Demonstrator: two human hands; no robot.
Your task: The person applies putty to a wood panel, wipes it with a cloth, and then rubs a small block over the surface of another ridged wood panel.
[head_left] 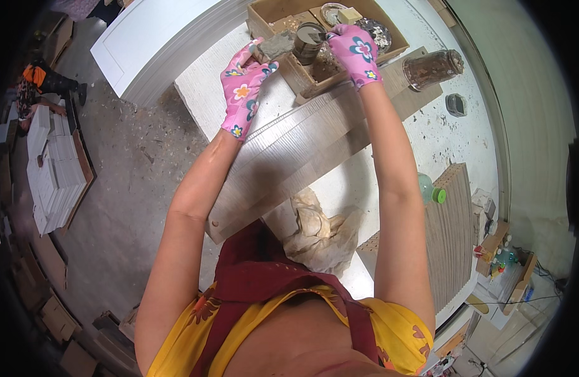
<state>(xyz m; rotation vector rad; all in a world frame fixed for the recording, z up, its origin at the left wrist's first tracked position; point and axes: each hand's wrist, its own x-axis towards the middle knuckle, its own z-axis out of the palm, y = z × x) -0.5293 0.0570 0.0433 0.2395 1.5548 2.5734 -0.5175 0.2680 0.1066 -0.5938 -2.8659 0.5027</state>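
Both my hands wear pink gloves with flower prints. My left hand (242, 85) is closed round a flat, grey, paste-smeared piece (275, 47), whose exact kind I cannot make out. Beside that piece is a small round can (309, 43) with grey-brown stuff on it, at the wooden box (330, 85). My right hand (354, 51) is closed at the can's right side on a small scraper (319, 38), mostly hidden by the glove. Below my hands lie grey wood-grain boards (289, 154), side by side and slanting across the white table (198, 94).
The box also holds a pale block (349, 16) and a crusted round dish (376, 34). To its right are a brown-stained jar (431, 69) and a small dark cup (455, 105). A crumpled cloth (321, 229), green-capped bottle (431, 190) and stacked white panels (148, 47) surround me. Another person (41, 78) is far left.
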